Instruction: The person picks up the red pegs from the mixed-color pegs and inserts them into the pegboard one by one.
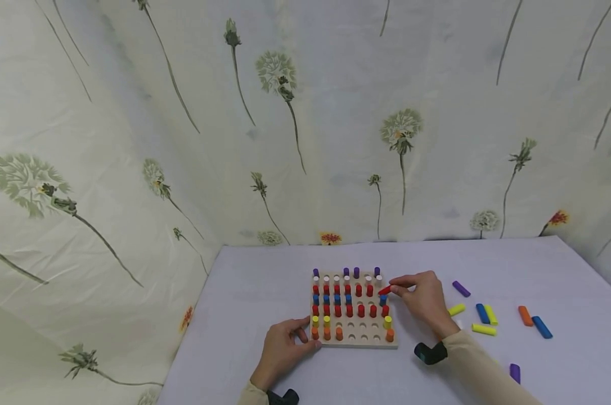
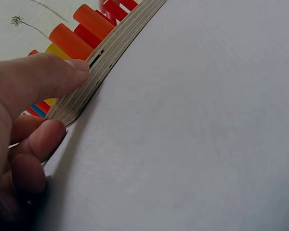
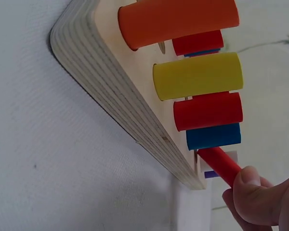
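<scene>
Only the right wrist view shows the red peg (image 3: 220,164), pinched by the right hand (image 1: 423,297), tip at the pegboard's (image 1: 355,340) right edge near its far corner. Thumb and curled fingers of the left hand (image 1: 281,351) clasp the board's near-left corner; eight loose pegs lie along the table's (image 1: 265,281) right side.

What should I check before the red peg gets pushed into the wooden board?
1. Right hand pinches the red cylindrical peg: ok.
2. Left hand holds the corner of the square plywood peg board: ok.
3. Peg tip at its hole on the board's right edge, next to the blue peg: ok; whether it is already in, cannot tell.
4. Peg upright: not ok, it leans in the head view.
5. Spare loose pegs such as the yellow one lie on the white table: ok.
</scene>
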The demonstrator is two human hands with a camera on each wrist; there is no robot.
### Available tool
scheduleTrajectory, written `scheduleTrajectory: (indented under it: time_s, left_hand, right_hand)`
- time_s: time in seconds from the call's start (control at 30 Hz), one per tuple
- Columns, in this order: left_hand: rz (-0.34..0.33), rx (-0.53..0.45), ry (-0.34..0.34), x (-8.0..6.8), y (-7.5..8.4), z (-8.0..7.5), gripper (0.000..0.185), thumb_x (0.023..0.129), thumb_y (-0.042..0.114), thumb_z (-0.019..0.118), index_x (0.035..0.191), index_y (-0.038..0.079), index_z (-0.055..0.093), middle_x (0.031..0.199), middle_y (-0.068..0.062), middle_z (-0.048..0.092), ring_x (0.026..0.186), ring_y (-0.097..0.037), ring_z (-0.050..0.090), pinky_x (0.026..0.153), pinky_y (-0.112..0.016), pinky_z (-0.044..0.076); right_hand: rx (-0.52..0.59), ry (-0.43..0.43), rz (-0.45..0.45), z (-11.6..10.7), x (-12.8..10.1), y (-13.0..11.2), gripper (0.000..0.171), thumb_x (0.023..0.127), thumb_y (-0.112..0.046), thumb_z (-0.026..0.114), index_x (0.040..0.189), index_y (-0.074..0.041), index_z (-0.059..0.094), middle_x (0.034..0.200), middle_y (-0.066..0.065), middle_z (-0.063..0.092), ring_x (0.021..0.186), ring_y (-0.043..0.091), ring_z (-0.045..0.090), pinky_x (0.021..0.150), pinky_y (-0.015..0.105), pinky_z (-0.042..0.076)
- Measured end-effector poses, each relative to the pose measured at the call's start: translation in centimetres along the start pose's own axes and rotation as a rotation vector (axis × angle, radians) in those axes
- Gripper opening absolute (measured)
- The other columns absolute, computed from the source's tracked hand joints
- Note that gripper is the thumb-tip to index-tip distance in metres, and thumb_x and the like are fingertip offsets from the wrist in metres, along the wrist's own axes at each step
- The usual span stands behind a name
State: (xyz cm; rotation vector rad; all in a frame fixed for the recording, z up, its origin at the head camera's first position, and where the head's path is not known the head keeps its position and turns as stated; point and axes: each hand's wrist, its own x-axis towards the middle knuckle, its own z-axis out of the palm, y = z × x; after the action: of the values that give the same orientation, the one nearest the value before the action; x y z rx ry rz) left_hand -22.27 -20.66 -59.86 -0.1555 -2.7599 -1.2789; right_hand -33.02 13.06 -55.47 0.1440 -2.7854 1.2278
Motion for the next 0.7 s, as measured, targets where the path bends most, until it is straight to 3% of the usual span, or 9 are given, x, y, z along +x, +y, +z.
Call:
scheduleTrajectory:
  time_s: [0.3,0.5,0.7]
  left_hand:
    - [0.004,0.012,0.005,0.1,0.0,0.1,0.058,0.082,0.042,0.09,0.128,0.009,0.078,0.074,0.013,0.065,0.055,0.0,0.04,0.051,-0.02,0.028]
    - [0.0,0.017,0.003,0.0,0.0,0.2,0.058,0.082,0.043,0.09,0.128,0.01,0.078,0.074,0.013,0.065,0.055,-0.001,0.041,0.051,-0.02,0.029]
    - [-0.005,0.017,-0.002,0.0,0.2,0.0,0.059,0.082,0.042,0.091,0.129,0.009,0.077,0.074,0.012,0.065,0.056,-0.001,0.041,0.052,-0.021,0.029]
  right_hand:
    - [-0.037,0.014,-0.06,0.4,0.1,-0.2,0.014,0.095,-0.008,0.079,0.108,-0.006,0.084,0.104,0.013,0.08,0.104,0.033,0.063,0.081,0.038,0.042]
    - [-0.144,0.09,-0.142,0.8,0.2,-0.2,0.009,0.092,-0.008,0.081,0.101,-0.007,0.085,0.088,0.007,0.071,0.1,0.03,0.047,0.081,0.041,0.034]
    - [-0.195,0.164,-0.27,1.1,0.1,-0.7,0.009,0.088,-0.008,0.086,0.097,-0.008,0.086,0.08,0.002,0.073,0.095,0.027,0.046,0.078,0.039,0.034]
